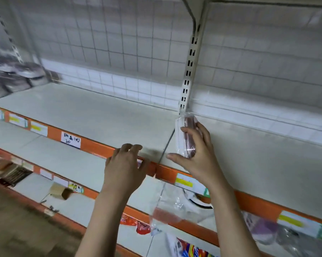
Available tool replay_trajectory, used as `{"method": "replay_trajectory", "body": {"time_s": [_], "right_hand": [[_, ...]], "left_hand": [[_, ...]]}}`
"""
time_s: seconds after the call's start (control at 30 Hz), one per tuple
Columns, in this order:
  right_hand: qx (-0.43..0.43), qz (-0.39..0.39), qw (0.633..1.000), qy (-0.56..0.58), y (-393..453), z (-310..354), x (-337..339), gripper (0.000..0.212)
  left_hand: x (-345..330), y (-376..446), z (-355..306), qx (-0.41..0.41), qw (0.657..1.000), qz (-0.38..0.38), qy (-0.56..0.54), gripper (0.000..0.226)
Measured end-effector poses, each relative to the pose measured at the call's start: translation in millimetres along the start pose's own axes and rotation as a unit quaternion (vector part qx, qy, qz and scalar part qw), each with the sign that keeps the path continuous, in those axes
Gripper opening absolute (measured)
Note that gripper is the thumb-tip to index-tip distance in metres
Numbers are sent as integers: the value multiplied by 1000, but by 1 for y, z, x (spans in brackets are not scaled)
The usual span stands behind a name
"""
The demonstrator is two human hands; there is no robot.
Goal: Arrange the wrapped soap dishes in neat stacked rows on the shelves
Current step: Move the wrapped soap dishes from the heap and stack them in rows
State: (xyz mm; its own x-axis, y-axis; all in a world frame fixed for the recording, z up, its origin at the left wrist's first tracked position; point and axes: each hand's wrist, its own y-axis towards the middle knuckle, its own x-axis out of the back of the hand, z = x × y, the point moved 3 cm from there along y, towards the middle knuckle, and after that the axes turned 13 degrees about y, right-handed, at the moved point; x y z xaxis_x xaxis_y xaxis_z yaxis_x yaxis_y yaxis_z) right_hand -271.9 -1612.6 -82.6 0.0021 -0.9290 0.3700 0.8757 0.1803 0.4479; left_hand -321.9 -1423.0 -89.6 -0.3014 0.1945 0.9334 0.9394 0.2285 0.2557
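My right hand (197, 154) grips a wrapped soap dish (187, 134), pinkish-brown and white in clear plastic, held on edge just above the white upper shelf (101, 115) near the seam between two shelf bays. My left hand (125, 164) hovers at the orange front rail (93, 145) of that shelf, fingers curled, holding nothing. A stack of grey wrapped dishes (14, 76) sits blurred at the shelf's far left. A clear bag (167, 214) with something pinkish inside lies on the shelf below, between my forearms.
A slotted upright post (189, 71) and wire grid back panel (119, 43) stand behind the shelf. Price labels (71, 140) line the orange rails. Lower shelves hold purple wrapped items (264, 230), red packets (136, 225) and brown goods (8, 169).
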Motion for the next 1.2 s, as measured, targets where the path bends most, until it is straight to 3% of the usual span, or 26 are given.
{"method": "replay_trajectory", "body": {"time_s": [0.13, 0.37, 0.5, 0.7, 0.9, 1.07, 1.2], "right_hand": [[-1, -10, 1000, 28, 18, 33, -74, 63], [-49, -43, 996, 65, 41, 87, -190, 97], [-40, -56, 997, -18, 51, 108, -246, 88], [-28, -21, 999, 13, 89, 114, -327, 74], [42, -16, 999, -12, 142, 121, -422, 68], [158, -55, 985, -51, 198, 120, -502, 67], [165, -70, 980, -84, 236, 125, -563, 67]], "left_hand": [[17, 22, 74, -3, 1000, -3, 2, 41], [44, 50, 192, 5, 1000, 1, 5, 41], [48, 60, 248, 28, 999, 16, 1, 42], [54, 86, 320, 64, 998, 15, -3, 46], [68, 130, 406, 90, 995, -4, 37, 46], [83, 182, 484, 105, 991, -12, 85, 44], [101, 229, 540, 104, 989, -13, 105, 44]]}}
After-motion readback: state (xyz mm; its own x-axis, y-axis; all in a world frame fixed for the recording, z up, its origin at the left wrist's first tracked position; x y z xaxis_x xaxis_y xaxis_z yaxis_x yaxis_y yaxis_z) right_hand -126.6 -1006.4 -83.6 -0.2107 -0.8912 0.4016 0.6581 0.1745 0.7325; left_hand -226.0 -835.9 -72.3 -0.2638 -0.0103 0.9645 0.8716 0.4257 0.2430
